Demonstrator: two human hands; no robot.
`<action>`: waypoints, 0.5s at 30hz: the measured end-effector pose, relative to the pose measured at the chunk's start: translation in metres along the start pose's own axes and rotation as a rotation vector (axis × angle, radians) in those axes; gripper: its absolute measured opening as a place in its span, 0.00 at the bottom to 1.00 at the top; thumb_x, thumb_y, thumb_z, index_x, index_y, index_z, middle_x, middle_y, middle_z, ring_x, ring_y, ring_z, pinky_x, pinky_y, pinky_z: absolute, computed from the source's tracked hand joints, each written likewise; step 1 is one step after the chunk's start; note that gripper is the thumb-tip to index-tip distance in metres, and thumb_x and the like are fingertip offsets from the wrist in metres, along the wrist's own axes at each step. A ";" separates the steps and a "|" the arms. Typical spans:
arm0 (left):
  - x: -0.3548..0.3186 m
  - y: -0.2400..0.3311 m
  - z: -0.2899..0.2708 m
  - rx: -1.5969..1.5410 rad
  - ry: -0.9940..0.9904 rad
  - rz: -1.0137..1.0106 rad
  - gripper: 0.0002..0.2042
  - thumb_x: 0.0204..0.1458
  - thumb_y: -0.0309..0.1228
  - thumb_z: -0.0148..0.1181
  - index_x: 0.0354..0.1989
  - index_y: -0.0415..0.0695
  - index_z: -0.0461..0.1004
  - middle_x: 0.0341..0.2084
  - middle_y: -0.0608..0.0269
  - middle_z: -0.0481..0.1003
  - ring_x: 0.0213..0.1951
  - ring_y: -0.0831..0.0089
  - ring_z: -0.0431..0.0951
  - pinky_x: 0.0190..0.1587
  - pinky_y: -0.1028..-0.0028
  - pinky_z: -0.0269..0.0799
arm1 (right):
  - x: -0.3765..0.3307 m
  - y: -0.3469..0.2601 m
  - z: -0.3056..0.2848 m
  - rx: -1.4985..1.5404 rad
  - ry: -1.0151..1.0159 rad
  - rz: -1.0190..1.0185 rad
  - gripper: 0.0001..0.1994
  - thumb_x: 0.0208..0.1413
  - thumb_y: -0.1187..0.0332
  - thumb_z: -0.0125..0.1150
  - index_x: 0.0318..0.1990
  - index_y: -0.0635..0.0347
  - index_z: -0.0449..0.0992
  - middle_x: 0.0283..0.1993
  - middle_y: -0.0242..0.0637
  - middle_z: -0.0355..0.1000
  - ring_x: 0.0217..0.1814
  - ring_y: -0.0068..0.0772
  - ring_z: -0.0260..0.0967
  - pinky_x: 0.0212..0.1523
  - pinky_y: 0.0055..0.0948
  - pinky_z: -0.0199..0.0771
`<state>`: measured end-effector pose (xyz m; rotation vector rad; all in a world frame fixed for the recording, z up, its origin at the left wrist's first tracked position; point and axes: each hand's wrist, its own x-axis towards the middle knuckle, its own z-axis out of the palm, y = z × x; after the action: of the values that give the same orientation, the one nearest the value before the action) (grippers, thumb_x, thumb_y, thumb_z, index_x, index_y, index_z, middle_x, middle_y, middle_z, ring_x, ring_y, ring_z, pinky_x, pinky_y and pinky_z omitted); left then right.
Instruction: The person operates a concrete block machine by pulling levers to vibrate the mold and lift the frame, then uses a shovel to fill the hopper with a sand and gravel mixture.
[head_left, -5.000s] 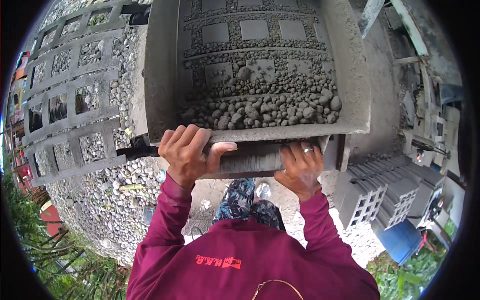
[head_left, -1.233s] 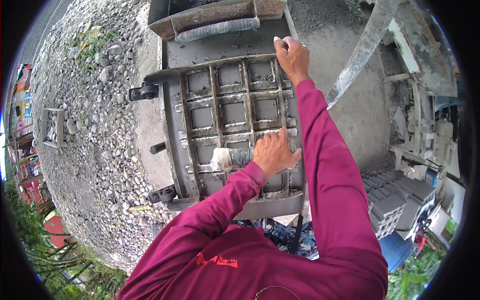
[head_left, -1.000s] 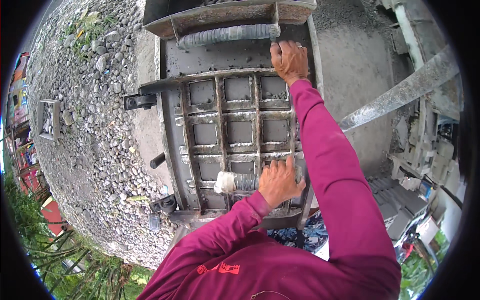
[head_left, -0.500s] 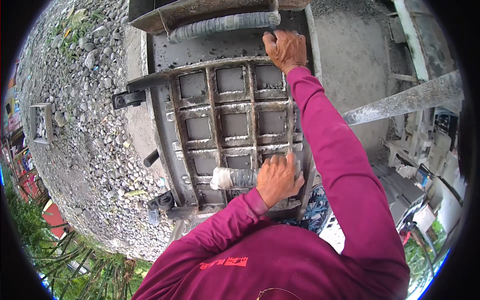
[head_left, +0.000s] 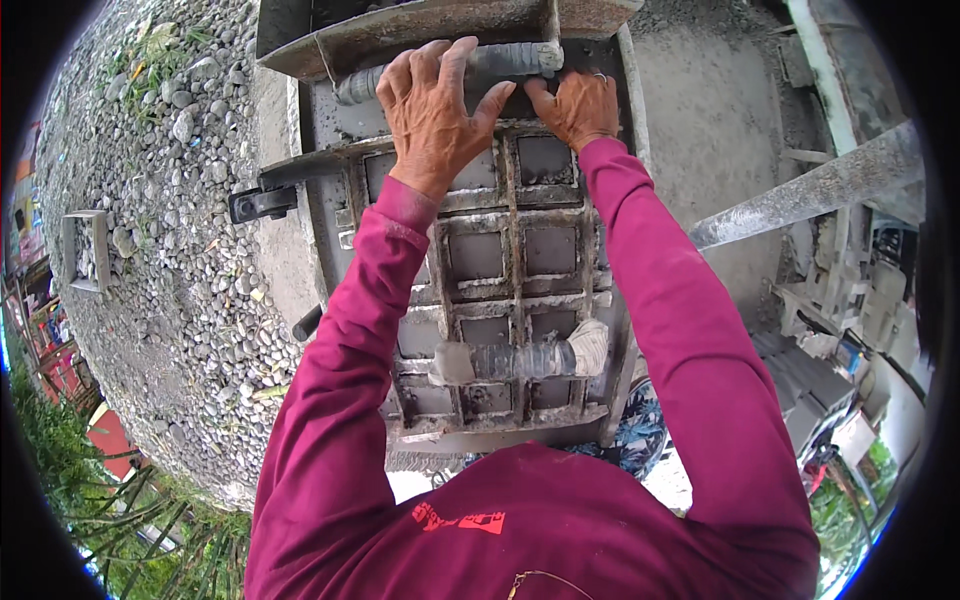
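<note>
A rusty metal grid mould (head_left: 514, 240) with square cells lies in front of me, grey damp-looking material in its cells. Across its near part runs a tape-wrapped handle (head_left: 515, 361), which neither hand touches. Beyond the grid, a second wrapped handle (head_left: 520, 58) is fixed along a metal box (head_left: 420, 28). My left hand (head_left: 435, 115) is open with fingers spread, its fingertips over this far handle; whether they touch it is unclear. Beside the handle's right end my right hand (head_left: 582, 108) is closed, fingers curled downward. Anything inside its grip is hidden.
Metal side rails (head_left: 632, 110) flank the mould. On the left, a black bracket (head_left: 262, 204) and a dark peg (head_left: 308, 322) stick out toward a gravel bed (head_left: 190, 300). A thick grey pole (head_left: 810, 190) slants in from the right.
My left hand has let go of the near wrapped handle and moved forward and left to the far one. My right hand has stayed by the far handle's right end.
</note>
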<state>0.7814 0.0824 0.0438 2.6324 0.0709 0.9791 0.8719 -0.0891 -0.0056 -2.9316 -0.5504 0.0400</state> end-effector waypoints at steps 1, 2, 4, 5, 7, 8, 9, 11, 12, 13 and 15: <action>-0.003 -0.017 0.017 0.064 -0.014 0.037 0.20 0.55 0.49 0.63 0.51 0.53 0.75 0.43 0.66 0.74 0.49 0.64 0.69 0.57 0.57 0.55 | -0.001 -0.004 -0.001 0.019 -0.011 0.000 0.30 0.53 0.40 0.51 0.26 0.62 0.81 0.29 0.50 0.78 0.32 0.48 0.76 0.47 0.41 0.67; -0.004 -0.029 0.028 0.123 -0.030 0.078 0.22 0.54 0.53 0.63 0.52 0.56 0.75 0.43 0.67 0.73 0.49 0.64 0.68 0.59 0.56 0.53 | -0.002 -0.005 0.001 0.017 -0.011 -0.002 0.30 0.53 0.40 0.51 0.26 0.62 0.81 0.29 0.50 0.78 0.32 0.48 0.76 0.47 0.41 0.67; 0.002 -0.040 0.042 0.099 -0.010 0.114 0.23 0.53 0.54 0.63 0.52 0.57 0.76 0.42 0.69 0.73 0.49 0.64 0.68 0.59 0.56 0.53 | -0.004 0.003 0.005 0.095 0.079 -0.004 0.27 0.54 0.43 0.53 0.30 0.62 0.81 0.36 0.51 0.79 0.40 0.52 0.76 0.49 0.43 0.68; 0.004 -0.041 0.046 0.089 0.006 0.145 0.23 0.51 0.56 0.64 0.51 0.58 0.76 0.42 0.70 0.73 0.48 0.65 0.69 0.59 0.57 0.53 | -0.005 0.004 0.006 0.087 0.076 0.000 0.27 0.54 0.43 0.53 0.30 0.62 0.81 0.36 0.51 0.79 0.40 0.52 0.76 0.49 0.43 0.68; 0.015 -0.045 0.058 0.082 -0.007 0.126 0.23 0.49 0.55 0.65 0.49 0.57 0.76 0.40 0.70 0.72 0.49 0.66 0.68 0.60 0.55 0.51 | -0.007 0.003 0.008 0.090 0.148 0.007 0.28 0.54 0.41 0.53 0.28 0.60 0.80 0.31 0.46 0.78 0.36 0.46 0.76 0.47 0.42 0.67; 0.021 -0.051 0.061 0.098 -0.009 0.119 0.22 0.50 0.56 0.64 0.50 0.58 0.77 0.40 0.71 0.73 0.48 0.65 0.69 0.59 0.56 0.52 | -0.006 0.001 0.008 0.076 0.135 -0.003 0.27 0.54 0.41 0.53 0.28 0.60 0.80 0.31 0.44 0.78 0.37 0.45 0.76 0.47 0.42 0.67; 0.029 -0.056 0.063 0.116 -0.010 0.111 0.22 0.52 0.57 0.63 0.50 0.60 0.78 0.40 0.72 0.74 0.48 0.65 0.69 0.57 0.58 0.53 | -0.004 -0.001 0.005 0.074 0.136 -0.010 0.27 0.54 0.41 0.53 0.28 0.60 0.80 0.31 0.44 0.78 0.37 0.45 0.76 0.47 0.42 0.67; 0.048 -0.050 0.065 0.146 0.023 0.172 0.20 0.55 0.55 0.61 0.48 0.58 0.79 0.39 0.70 0.76 0.47 0.63 0.71 0.55 0.60 0.57 | -0.006 0.000 0.004 0.094 0.080 0.033 0.27 0.55 0.41 0.52 0.28 0.60 0.80 0.32 0.44 0.79 0.38 0.46 0.76 0.48 0.42 0.67; 0.059 -0.046 0.066 0.095 0.063 0.163 0.17 0.53 0.51 0.62 0.43 0.53 0.79 0.37 0.65 0.76 0.45 0.61 0.73 0.53 0.59 0.60 | -0.007 0.002 0.005 0.095 0.083 0.032 0.27 0.55 0.41 0.52 0.28 0.60 0.80 0.32 0.44 0.79 0.38 0.46 0.76 0.48 0.42 0.67; 0.068 -0.044 0.067 0.044 0.104 0.153 0.15 0.51 0.46 0.63 0.38 0.49 0.79 0.34 0.60 0.76 0.43 0.58 0.74 0.51 0.58 0.64 | -0.008 0.005 0.006 0.096 0.076 0.039 0.27 0.56 0.41 0.52 0.28 0.60 0.80 0.32 0.45 0.79 0.38 0.46 0.76 0.49 0.43 0.67; 0.074 -0.058 0.068 0.037 -0.004 0.096 0.17 0.52 0.47 0.62 0.44 0.51 0.78 0.39 0.60 0.75 0.47 0.57 0.72 0.55 0.57 0.60 | -0.005 0.002 0.003 0.105 0.074 0.027 0.27 0.56 0.41 0.51 0.29 0.60 0.80 0.32 0.45 0.79 0.38 0.46 0.77 0.49 0.43 0.67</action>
<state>0.8859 0.1294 0.0234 2.6935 -0.0382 1.0134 0.8675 -0.0928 -0.0089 -2.8258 -0.4829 -0.0355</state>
